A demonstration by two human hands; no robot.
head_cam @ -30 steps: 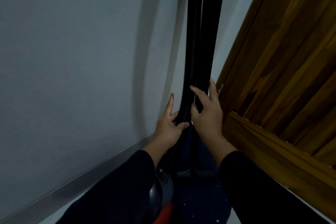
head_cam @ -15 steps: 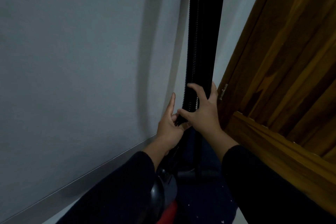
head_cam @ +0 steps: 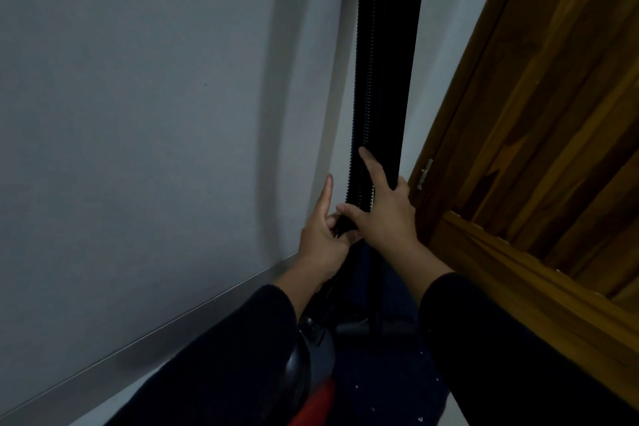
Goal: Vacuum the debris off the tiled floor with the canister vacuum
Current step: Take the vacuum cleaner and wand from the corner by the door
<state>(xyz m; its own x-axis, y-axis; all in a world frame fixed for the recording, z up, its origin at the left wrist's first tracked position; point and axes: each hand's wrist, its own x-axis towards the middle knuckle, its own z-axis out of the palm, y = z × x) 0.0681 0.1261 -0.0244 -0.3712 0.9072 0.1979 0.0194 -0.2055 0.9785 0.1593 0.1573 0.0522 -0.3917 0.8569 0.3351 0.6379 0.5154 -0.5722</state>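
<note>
Still prepping: both hands [head_cam: 383, 214] clamped on hose [head_cam: 363, 107] at twelve o'clock, needing it freed from tube [head_cam: 397, 79] next.

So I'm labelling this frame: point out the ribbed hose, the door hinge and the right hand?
ribbed hose [head_cam: 363, 86]: head view, ribbed side.
door hinge [head_cam: 424, 174]: head view, metal plate.
right hand [head_cam: 383, 214]: head view, back of hand.

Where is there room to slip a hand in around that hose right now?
Open space lies left of the ribbed hose, along the bare grey wall above the baseboard. It is crowded where the left hand and right hand grip, and tight right of the wand toward the wooden door.
</note>
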